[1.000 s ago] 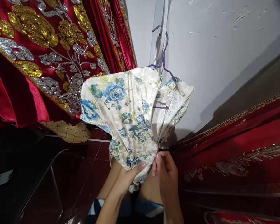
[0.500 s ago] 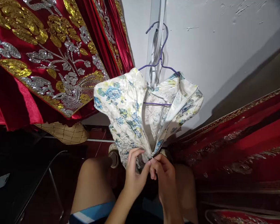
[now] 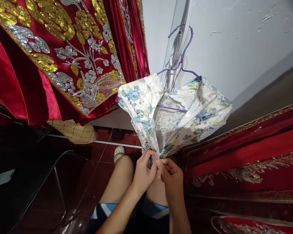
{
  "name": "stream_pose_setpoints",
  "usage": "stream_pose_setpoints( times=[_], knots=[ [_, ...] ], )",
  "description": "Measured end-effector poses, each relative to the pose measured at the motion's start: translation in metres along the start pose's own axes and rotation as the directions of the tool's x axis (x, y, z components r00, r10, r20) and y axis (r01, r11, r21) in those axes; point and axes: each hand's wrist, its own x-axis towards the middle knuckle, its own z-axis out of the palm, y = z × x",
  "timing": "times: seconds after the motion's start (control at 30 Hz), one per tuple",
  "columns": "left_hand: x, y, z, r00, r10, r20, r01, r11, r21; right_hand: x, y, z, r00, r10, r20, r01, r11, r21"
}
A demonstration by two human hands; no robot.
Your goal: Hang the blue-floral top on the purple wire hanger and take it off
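A white short-sleeved garment [image 3: 139,107] with blue and yellow flowers hangs from a purple hanger [image 3: 182,61]. Its front gapes in a V, with a zipper [image 3: 155,138] along the opening's edge; the lower part is hidden behind my hands and legs. At the bottom of the V, my left hand [image 3: 145,169] is closed on the garment's edge, thumb and fingers pinching the cloth. My right hand [image 3: 171,174] pinches the small zipper pull [image 3: 158,158] right beside the left fingertips.
Red cloth with gold and silver sequins [image 3: 88,65] hangs at the left. More red beaded cloth [image 3: 246,162] fills the right side. Behind is a white wall [image 3: 222,55]. A black table [image 3: 19,191] with a flat pale object [image 3: 1,178] stands at lower left.
The view has shifted, so the garment and hanger appear farther right. The garment's opening looks wider and its right side is spread outward. My left fingers have closed in on the cloth edge.
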Motion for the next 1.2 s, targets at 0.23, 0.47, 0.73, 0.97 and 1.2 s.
stream_pose_setpoints(
  times=[0.23,0.47,0.73,0.97,1.2],
  knots=[
    [0.004,-0.011,0.002,0.999,-0.022,0.05,0.021,0.999,0.032,0.018,-0.004,0.009,0.988,0.031,-0.149,-0.015,0.994,0.106],
    [0.021,-0.032,0.003,0.992,0.037,0.121,-0.053,0.989,0.135,0.075,-0.078,0.022,0.965,-0.204,-0.165,0.215,0.975,0.05],
    [0.028,-0.033,-0.002,0.959,0.062,0.276,-0.134,0.958,0.252,0.125,-0.151,0.041,0.949,-0.311,-0.058,0.316,0.927,0.201],
    [0.066,0.005,-0.03,0.92,0.086,0.383,-0.119,0.991,0.063,0.102,-0.142,0.039,0.921,-0.388,0.019,0.386,0.919,0.08],
    [0.155,0.096,-0.042,0.823,0.567,-0.033,-0.565,0.823,0.052,0.09,-0.143,0.03,0.878,-0.478,0.033,0.479,0.877,-0.034]
  ],
)
